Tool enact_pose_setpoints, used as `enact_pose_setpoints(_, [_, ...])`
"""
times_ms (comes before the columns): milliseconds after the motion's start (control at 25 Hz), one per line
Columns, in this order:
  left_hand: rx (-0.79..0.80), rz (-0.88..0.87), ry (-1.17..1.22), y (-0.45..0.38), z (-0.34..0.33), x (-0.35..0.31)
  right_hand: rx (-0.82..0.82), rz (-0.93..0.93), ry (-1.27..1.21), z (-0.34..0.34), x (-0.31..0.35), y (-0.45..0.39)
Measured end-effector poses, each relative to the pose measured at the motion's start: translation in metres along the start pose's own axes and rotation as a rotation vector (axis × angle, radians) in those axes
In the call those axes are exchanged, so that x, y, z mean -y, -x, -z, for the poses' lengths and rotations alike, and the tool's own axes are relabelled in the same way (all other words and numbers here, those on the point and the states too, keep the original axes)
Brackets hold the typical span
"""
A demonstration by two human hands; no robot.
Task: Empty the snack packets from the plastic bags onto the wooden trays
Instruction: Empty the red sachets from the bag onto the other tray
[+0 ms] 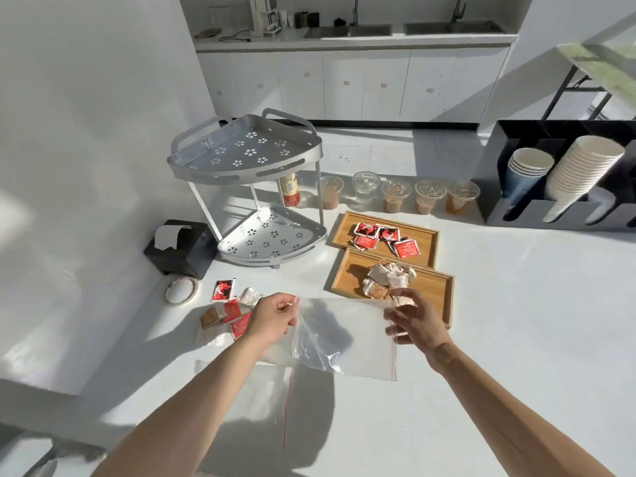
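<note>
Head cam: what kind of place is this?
Likely an office pantry or café drinks counter. A back counter carries two sinks, a black holder stores stacked paper cups, and lidded drink cups line the white table beside wooden trays of snack packets.
</note>
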State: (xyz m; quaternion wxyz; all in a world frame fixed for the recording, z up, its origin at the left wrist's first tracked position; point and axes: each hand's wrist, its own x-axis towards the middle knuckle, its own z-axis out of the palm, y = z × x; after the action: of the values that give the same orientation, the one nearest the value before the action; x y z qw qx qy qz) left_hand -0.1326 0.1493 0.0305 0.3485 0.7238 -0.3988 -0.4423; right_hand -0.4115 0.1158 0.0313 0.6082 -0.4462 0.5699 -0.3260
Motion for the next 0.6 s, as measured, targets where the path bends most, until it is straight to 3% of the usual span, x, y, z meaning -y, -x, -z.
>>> enact_pose_setpoints(280, [0.011, 0.063, -0.26, 0.055, -0.005, 0.088, 0.018, -0.128, 0.206, -0.01, -0.08, 0.047])
enact_pose_setpoints(600, [0.032, 0.012, -0.722, 0.069, -0.025, 0.102, -0.054, -0.161, 0.447, -0.005, -0.118, 0.06])
